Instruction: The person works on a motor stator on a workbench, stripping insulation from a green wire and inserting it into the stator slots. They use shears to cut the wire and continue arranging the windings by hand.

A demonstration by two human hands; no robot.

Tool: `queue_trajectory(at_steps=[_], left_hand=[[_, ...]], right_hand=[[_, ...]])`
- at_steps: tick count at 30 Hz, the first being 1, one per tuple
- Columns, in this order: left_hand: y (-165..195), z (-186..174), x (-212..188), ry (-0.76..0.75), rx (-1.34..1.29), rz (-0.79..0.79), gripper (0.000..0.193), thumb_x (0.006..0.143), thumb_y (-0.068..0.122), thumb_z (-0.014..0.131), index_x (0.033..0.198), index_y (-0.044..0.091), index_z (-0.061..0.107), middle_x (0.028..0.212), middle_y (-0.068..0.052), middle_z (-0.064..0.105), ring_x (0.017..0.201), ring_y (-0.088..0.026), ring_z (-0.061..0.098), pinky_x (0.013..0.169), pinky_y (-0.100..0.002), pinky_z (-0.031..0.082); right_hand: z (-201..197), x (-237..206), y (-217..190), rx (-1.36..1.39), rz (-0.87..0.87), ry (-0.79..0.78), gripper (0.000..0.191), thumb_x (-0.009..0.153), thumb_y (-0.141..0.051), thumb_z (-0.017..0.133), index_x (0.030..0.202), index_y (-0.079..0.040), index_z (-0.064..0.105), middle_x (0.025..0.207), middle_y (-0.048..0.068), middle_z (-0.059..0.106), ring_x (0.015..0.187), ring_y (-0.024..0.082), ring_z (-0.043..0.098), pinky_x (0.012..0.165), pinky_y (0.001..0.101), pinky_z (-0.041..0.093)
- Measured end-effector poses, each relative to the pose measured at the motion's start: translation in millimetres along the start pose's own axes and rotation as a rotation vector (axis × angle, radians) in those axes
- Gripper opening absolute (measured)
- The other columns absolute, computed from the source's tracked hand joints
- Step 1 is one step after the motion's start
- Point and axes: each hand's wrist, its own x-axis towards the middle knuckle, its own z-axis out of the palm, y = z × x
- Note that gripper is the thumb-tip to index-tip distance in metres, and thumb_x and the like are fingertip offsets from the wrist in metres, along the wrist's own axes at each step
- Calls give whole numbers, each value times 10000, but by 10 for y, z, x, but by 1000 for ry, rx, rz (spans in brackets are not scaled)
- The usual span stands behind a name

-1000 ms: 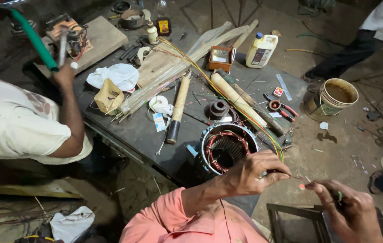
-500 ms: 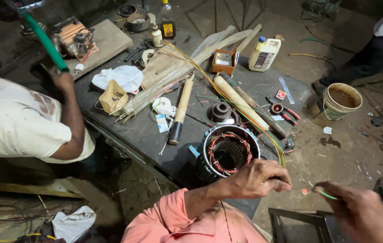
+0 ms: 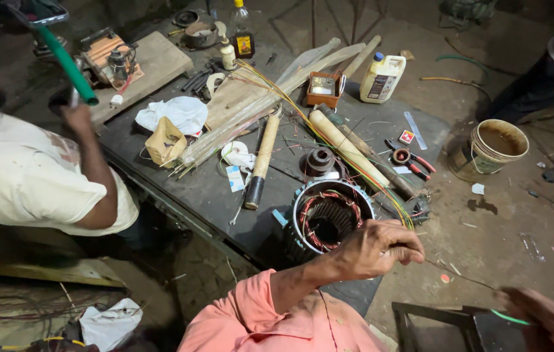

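A dull metal stator (image 3: 331,218) with glossy copper windings is seen on the matt, scuffed dark table (image 3: 205,189). A thin wire (image 3: 459,277) is pinched. Smooth wooden handle (image 3: 265,146), crumpled white cloth (image 3: 172,114).

Left hand (image 3: 374,248) fisted, fingers pinched — right hand (image 3: 550,319) low, blurred, fingers curled.
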Motion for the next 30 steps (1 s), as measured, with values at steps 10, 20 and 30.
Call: queue_trajectory(at_steps=[10, 20, 30], left_hand=[[90, -265, -23, 107, -235, -148, 86, 979, 92, 705, 1031, 25, 722, 882, -67, 727, 792, -139, 716, 718, -274, 568], [57, -272, -101, 136, -3, -51, 132, 953, 120, 736, 990, -2, 704, 917, -157, 719, 857, -278, 727, 762, -354, 551], [76, -216, -89, 142, -102, -216, 106, 947, 66, 671, 1004, -2, 729, 861, -119, 774, 776, -204, 776, 683, -310, 578]], right_hand=[[-202, 197, -425, 281, 225, 284, 410, 796, -89, 731, 1202, -120, 781, 801, 53, 722, 678, 152, 605, 608, 299, 468], [654, 859, -1727, 829, -269, 389, 320, 791, -54, 820, 1104, -40, 751, 860, 31, 672, 693, 102, 561, 599, 224, 442], [403, 842, -1788, 378, -554, 653, 317, 726, -36, 815, 1037, -17, 759, 782, 69, 631, 627, 192, 600, 546, 335, 423]])
